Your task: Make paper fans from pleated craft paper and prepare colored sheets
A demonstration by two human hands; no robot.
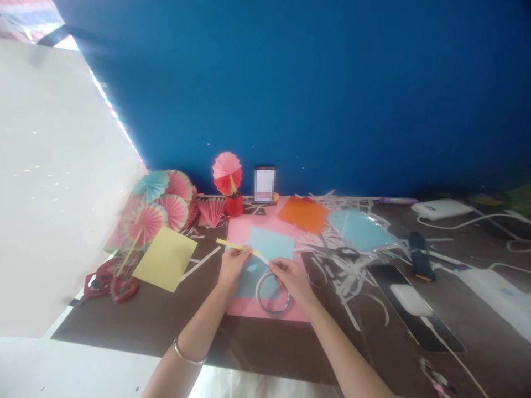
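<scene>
My left hand [234, 268] pinches a thin yellow strip [227, 243] whose end points up to the left. My right hand [290, 275] holds a roll of tape [260, 301], which hangs under its fingers. A short whitish length of tape [262, 257] runs between the fingertips of both hands and meets the yellow strip. Below the hands lies a light blue sheet [271, 240] on a larger pink sheet [265, 313]. Part of the blue sheet is hidden by the hands.
Left are a yellow sheet [166, 258], folded paper fans [151, 221] and red-framed glasses [110, 284]. Behind stands a red pot [234, 204] with a paper fan. Right lie an orange sheet [303, 214], paper strips [344, 276], a phone [390, 282] and a white device [442, 208] with cables.
</scene>
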